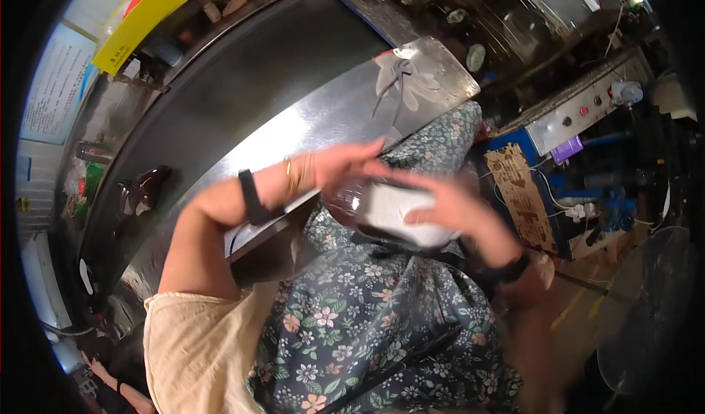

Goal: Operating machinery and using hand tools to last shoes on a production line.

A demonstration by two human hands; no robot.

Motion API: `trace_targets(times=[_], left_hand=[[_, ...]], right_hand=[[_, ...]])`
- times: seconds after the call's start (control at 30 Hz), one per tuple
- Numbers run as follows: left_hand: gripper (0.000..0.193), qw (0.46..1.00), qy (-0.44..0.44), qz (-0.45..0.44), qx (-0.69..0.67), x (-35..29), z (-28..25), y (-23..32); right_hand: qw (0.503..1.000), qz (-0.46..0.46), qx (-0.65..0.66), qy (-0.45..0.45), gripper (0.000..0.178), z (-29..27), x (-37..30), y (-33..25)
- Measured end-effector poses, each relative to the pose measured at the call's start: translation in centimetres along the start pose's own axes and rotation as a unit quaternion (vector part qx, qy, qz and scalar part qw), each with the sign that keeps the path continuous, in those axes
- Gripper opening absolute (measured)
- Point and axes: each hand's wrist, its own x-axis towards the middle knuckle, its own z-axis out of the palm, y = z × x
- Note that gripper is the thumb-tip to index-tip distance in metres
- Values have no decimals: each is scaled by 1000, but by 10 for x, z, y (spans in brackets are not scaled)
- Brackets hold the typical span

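A glossy dark brown piece [344, 201] with a broad white face [400, 210] rests at my lap; I cannot tell its exact kind. My left hand [339, 163] reaches over its upper left edge, fingers stretched out to the right. From the right comes my right hand [457, 207], somewhat blurred, its fingers stretched along the top and its thumb apart over the white face. Beyond both hands, a thin dark tool [397, 95], resembling scissors or snips, lies on the shiny metal plate [283, 131] with pale flat cut-out shapes [410, 100].
A dark belt [257, 62] curves along the left, carrying glossy brown pieces [139, 194]. At the back left stands a yellow box [139, 25]. On the right are a control panel with buttons [584, 111], loose cables and a worn brown board [520, 197]. Another person's arm [117, 385] shows lower left.
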Motion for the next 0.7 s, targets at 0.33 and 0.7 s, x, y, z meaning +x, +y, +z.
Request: trace_targets(times=[0.33,0.7], left_hand=[[58,941,115,318,-14,90,67,-7],[32,936,134,297,131,128,97,1]], right_hand=[[923,-38,-98,370,55,-2,-59,38],[853,-207,-365,309,61,-48,-70,6]])
